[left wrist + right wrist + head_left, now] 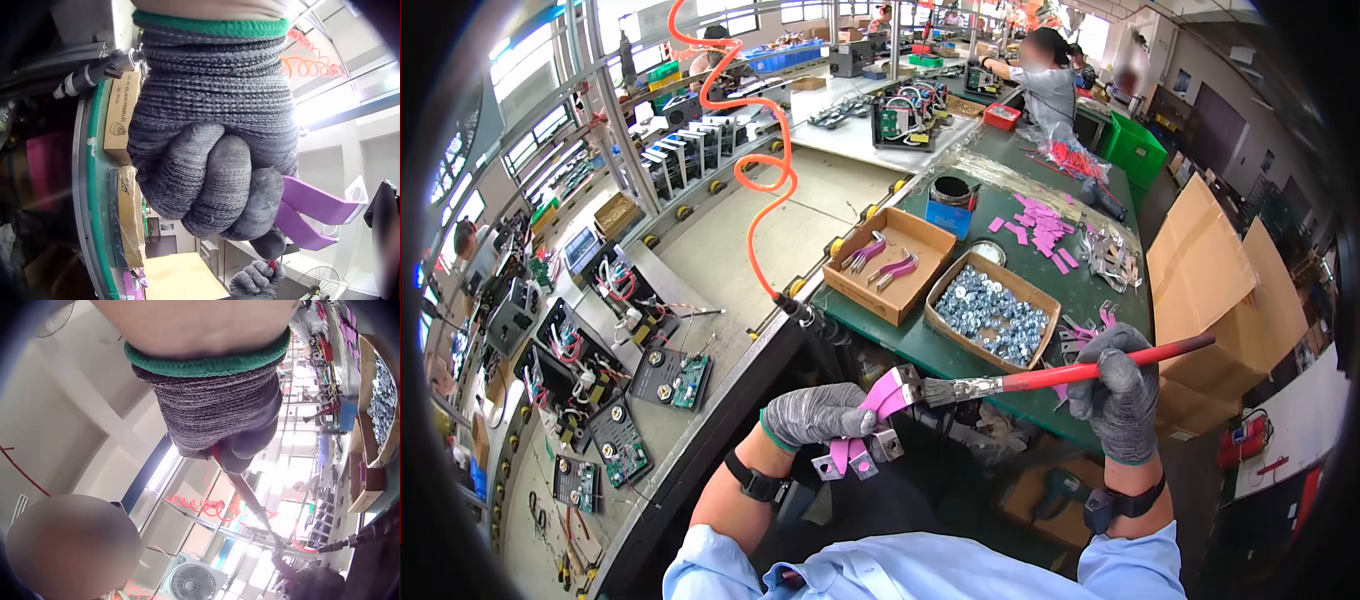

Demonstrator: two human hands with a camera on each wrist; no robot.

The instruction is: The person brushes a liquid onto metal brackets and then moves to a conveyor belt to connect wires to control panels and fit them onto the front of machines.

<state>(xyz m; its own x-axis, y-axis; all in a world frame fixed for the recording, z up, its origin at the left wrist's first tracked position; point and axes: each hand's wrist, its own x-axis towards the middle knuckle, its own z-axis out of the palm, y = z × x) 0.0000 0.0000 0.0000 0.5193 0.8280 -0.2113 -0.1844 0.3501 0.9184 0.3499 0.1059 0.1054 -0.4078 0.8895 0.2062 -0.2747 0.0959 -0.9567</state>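
My gloved left hand (pixel 815 413) grips several bent metal strips in purple sleeves (pixel 890 393), their bare drilled ends sticking out past the fingers. The left wrist view shows its fingers curled, with two purple sleeves (pixel 319 203) jutting from beside them. In my gloved right hand (pixel 1122 392) is a brush with a red handle (pixel 1040 379), held slanting across the lap. Its dark bristles (pixel 945 391) meet the bare upper end of the strips. From the right wrist, the brush handle (pixel 244 490) runs away from the curled glove.
On the green bench (pixel 890 338), a cardboard tray (pixel 905 306) holds purple-sleeved strips, and another box (pixel 1040 290) holds metal fasteners. Behind are a black-rimmed pot (pixel 950 205) and loose purple pieces (pixel 1040 220). An orange coiled hose (pixel 785 150) hangs ahead. A large carton (pixel 1210 290) stands right.
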